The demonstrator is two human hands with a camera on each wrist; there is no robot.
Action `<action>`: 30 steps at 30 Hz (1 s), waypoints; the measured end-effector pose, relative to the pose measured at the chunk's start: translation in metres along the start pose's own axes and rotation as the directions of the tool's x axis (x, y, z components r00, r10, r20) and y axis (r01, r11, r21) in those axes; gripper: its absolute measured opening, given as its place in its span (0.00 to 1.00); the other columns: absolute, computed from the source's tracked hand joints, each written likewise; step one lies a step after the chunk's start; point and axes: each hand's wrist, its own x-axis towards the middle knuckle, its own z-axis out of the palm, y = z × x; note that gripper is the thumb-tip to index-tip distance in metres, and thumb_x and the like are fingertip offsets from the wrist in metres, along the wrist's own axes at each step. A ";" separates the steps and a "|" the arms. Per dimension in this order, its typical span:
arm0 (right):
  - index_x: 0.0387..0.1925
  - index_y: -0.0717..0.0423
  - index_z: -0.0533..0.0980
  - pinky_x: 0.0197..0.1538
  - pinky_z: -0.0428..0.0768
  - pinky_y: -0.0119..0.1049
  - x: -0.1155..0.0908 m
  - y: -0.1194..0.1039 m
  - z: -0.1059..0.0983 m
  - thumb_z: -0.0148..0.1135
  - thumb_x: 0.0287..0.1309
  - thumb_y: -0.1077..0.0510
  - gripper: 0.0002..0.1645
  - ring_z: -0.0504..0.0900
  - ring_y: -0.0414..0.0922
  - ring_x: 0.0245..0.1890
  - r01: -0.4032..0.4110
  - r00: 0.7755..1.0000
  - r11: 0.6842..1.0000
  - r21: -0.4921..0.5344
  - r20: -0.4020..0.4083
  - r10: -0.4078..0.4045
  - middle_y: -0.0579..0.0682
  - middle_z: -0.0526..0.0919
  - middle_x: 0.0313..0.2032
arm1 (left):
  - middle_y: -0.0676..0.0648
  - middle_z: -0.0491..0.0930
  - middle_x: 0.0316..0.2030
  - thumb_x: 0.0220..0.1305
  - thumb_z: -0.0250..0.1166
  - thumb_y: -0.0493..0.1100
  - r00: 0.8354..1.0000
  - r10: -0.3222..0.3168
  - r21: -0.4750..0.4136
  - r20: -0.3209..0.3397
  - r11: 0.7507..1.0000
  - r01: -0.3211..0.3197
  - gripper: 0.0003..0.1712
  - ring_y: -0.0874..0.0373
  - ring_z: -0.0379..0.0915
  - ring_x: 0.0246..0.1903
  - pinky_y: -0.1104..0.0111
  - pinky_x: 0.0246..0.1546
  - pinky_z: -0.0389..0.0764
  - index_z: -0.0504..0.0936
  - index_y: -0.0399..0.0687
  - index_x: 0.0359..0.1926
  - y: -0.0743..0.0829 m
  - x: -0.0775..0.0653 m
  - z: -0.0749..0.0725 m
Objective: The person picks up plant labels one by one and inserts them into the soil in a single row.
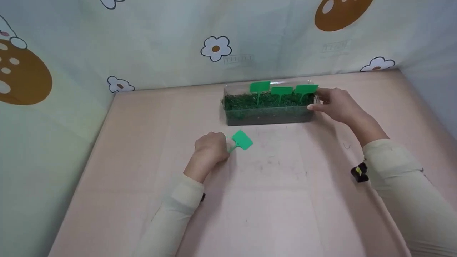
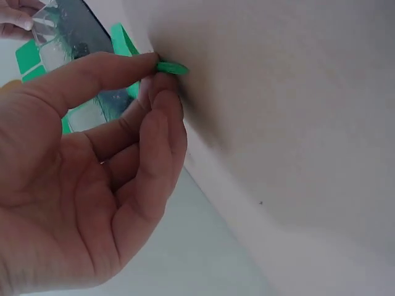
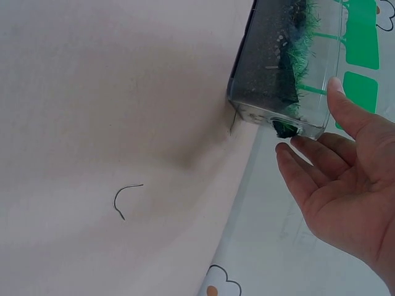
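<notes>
My left hand (image 1: 210, 147) pinches the thin stem of a green plant label (image 1: 242, 140) above the table, in front of a clear plastic box. In the left wrist view the stem's tip (image 2: 175, 68) pokes out between thumb and fingers. The clear box (image 1: 267, 117) holds dark soil-like fill and green grass. Standing upright in it are three green plant labels (image 1: 281, 90). At the box's right end my right hand (image 1: 339, 105) grips the wall, thumb at the front corner. The right wrist view shows the fingers of that hand (image 3: 349, 185) against the end wall.
The pale pink table (image 1: 142, 153) carries small dark specks. A thin curved dark strand (image 3: 117, 200) lies on it, right of the box. Behind the table hangs a pale curtain (image 1: 160, 43) with flower prints.
</notes>
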 end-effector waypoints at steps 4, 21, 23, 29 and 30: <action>0.74 0.57 0.62 0.69 0.66 0.60 0.000 0.000 0.000 0.62 0.68 0.49 0.39 0.66 0.65 0.70 0.008 1.000 1.000 0.000 -0.002 -0.008 0.65 0.67 0.70 | 0.51 0.72 0.22 0.61 0.65 0.38 0.997 0.081 -0.147 -0.006 0.986 -0.081 0.06 0.57 0.66 0.24 0.68 0.23 0.66 0.81 0.47 0.26 -0.010 -0.001 -0.005; 0.73 0.59 0.63 0.68 0.68 0.61 -0.001 0.000 0.000 0.63 0.67 0.50 0.38 0.68 0.67 0.68 0.016 1.000 1.000 -0.008 -0.019 -0.016 0.66 0.68 0.69 | 0.48 0.83 0.41 0.66 0.61 0.38 0.957 0.222 -0.418 -0.185 0.864 -0.281 0.04 0.54 0.77 0.39 0.65 0.40 0.75 0.79 0.49 0.41 -0.017 -0.005 -0.022; 0.73 0.59 0.63 0.68 0.67 0.61 0.000 0.000 0.000 0.63 0.67 0.49 0.38 0.67 0.67 0.69 0.011 1.000 1.000 -0.006 -0.015 -0.011 0.66 0.67 0.70 | 0.48 0.83 0.41 0.66 0.63 0.39 0.950 0.208 -0.441 -0.235 0.848 -0.295 0.03 0.54 0.79 0.41 0.64 0.42 0.77 0.78 0.49 0.41 -0.017 -0.005 -0.024; 0.73 0.59 0.62 0.69 0.66 0.61 0.000 0.000 0.000 0.62 0.67 0.48 0.39 0.66 0.66 0.70 0.003 1.000 1.000 0.000 -0.006 -0.003 0.66 0.66 0.70 | 0.46 0.83 0.42 0.67 0.66 0.39 0.913 0.186 -0.518 -0.364 0.773 -0.365 0.08 0.53 0.84 0.44 0.62 0.47 0.82 0.77 0.43 0.44 -0.015 -0.003 -0.032; 0.73 0.59 0.62 0.69 0.66 0.61 0.000 0.000 0.000 0.62 0.67 0.48 0.40 0.66 0.66 0.70 0.004 1.000 1.000 -0.001 -0.006 -0.004 0.66 0.66 0.70 | 0.45 0.83 0.42 0.67 0.66 0.39 0.906 0.181 -0.525 -0.382 0.765 -0.374 0.09 0.53 0.84 0.44 0.62 0.47 0.82 0.77 0.43 0.46 -0.015 -0.002 -0.034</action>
